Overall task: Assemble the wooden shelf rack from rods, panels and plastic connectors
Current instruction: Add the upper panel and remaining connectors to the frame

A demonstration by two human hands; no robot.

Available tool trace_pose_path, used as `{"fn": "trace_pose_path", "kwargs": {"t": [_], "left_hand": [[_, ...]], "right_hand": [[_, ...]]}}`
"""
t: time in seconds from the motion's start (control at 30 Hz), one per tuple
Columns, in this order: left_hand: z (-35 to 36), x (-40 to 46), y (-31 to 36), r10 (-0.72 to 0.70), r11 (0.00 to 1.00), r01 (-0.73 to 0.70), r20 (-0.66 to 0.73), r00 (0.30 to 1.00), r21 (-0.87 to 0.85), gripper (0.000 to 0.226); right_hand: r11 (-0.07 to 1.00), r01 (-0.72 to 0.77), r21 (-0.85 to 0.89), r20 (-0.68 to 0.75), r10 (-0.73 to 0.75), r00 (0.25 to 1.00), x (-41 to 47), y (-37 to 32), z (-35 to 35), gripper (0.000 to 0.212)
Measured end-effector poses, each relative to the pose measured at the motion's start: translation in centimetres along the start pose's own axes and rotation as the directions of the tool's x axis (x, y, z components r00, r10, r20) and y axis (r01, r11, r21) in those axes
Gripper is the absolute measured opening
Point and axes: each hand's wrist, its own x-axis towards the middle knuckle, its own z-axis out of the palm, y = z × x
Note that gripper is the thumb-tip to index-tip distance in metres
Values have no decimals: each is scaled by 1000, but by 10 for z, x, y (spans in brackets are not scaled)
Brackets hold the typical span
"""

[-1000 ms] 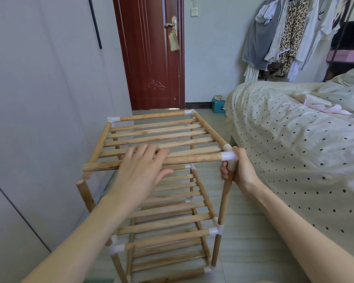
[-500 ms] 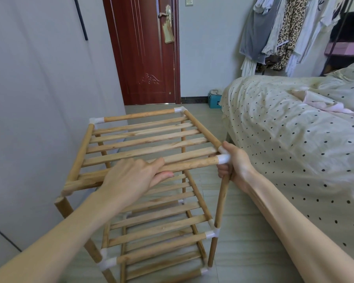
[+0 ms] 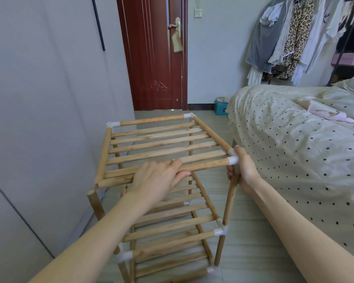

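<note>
A three-tier wooden shelf rack (image 3: 159, 139) of rods, slats and white plastic connectors stands on the floor in front of me. My left hand (image 3: 157, 178) grips the top tier's front rod (image 3: 204, 165) near its middle, thumb under it. My right hand (image 3: 243, 170) grips the front right upright just below the white corner connector (image 3: 232, 159). The front rod's left end (image 3: 99, 184) has no connector on it. It lies loose above the bare top of the front left upright (image 3: 91, 195).
A pale wardrobe wall (image 3: 39, 119) runs close along the rack's left side. A bed with a dotted cover (image 3: 294, 139) lies close on the right. Beyond are a dark red door (image 3: 153, 58), a blue box (image 3: 221, 108) and a rack of hanging clothes (image 3: 290, 37).
My left hand went from lying flat on the top slats to gripping the front rod. The right hand kept its hold at the corner. The camera view shifted.
</note>
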Motion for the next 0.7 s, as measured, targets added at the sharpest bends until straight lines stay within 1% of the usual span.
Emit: {"fn": "trace_pose_path", "kwargs": {"t": [0.03,0.1,0.13,0.2,0.27,0.3,0.37,0.4,0.43,0.47,0.5,0.53,0.57,0.6,0.63,0.67,0.7], "left_hand": [[-1,-3,0,-6,1000,5,-25,1000,-31,46],[-6,-15,-5,-22,995,16,-67,998,-99,37],[-8,-23,-8,-32,993,22,-88,996,-114,32],[-11,-44,-19,-88,993,77,-129,988,-89,25],[-8,-62,-33,-173,985,164,-203,964,-57,26],[-5,-75,-41,-220,976,210,-237,946,-66,30],[2,-100,-55,-332,941,300,-244,911,-159,46],[7,-114,-60,-409,900,356,-205,889,-252,54],[13,-127,-64,-497,827,424,-125,859,-370,61],[18,-139,-66,-579,712,503,-5,815,-490,66],[25,-148,-68,-617,597,567,127,777,-568,66],[33,-154,-71,-601,523,603,242,762,-603,59],[39,-157,-72,-558,506,626,327,762,-594,47],[45,-159,-73,-529,502,639,377,760,-583,36],[49,-160,-73,-524,487,648,398,753,-586,30],[53,-158,-74,-527,449,650,406,747,-613,28],[55,-156,-75,-530,417,644,404,746,-642,26]], "right_hand": [[999,30,-23,-48,-31,998,-6,3,0,52],[987,106,-124,-152,-124,981,-21,13,1,55],[974,140,-179,-185,-174,967,-30,21,1,54],[936,177,-304,-194,-242,951,-47,39,5,41],[900,130,-417,-163,-215,963,-58,55,8,30],[886,82,-457,-142,-164,976,-62,62,12,31],[871,-45,-490,-119,-16,993,-67,70,20,47],[862,-114,-494,-116,64,991,-68,71,24,57],[844,-176,-507,-112,137,984,-69,72,29,61],[815,-226,-534,-98,206,974,-69,73,34,61],[779,-255,-573,-62,268,961,-71,72,42,55],[730,-249,-637,-12,313,950,-74,73,51,50],[655,-177,-735,64,326,943,-76,75,63,48],[560,-50,-827,168,331,928,-78,77,77,49],[459,99,-883,285,357,889,-79,83,93,52],[374,242,-895,389,393,833,-79,91,111,55],[316,360,-878,470,424,774,-78,102,128,57]]}}
